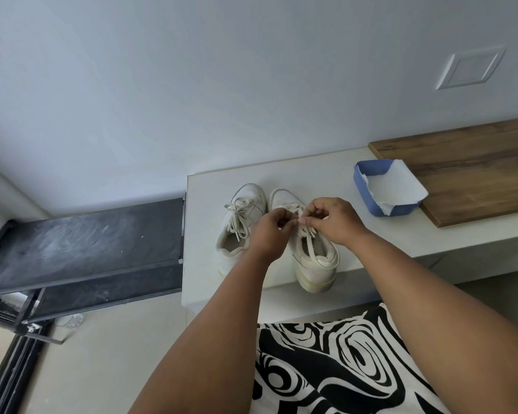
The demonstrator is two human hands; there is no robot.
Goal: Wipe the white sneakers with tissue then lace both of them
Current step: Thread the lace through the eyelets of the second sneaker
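The left hand point(271, 231) and the right hand point(331, 219) are brought together over the right sneaker point(314, 258), fingertips pinched on its lace point(310, 243); the pinched stretch of lace is hidden under the fingers. Two white sneakers are seen side by side near the counter's front edge, toes toward the wall. The left sneaker point(240, 225) is already laced, its loose ends lying across the tongue, and its heel is partly covered by the left forearm. The right sneaker's heel overhangs the front edge of the pale, smooth counter point(326, 171). Toward the back right, one blue rectangular tray point(360, 182) holds crumpled white tissue point(392, 186), just beside a wooden board point(467, 162) that is cut off at the right.
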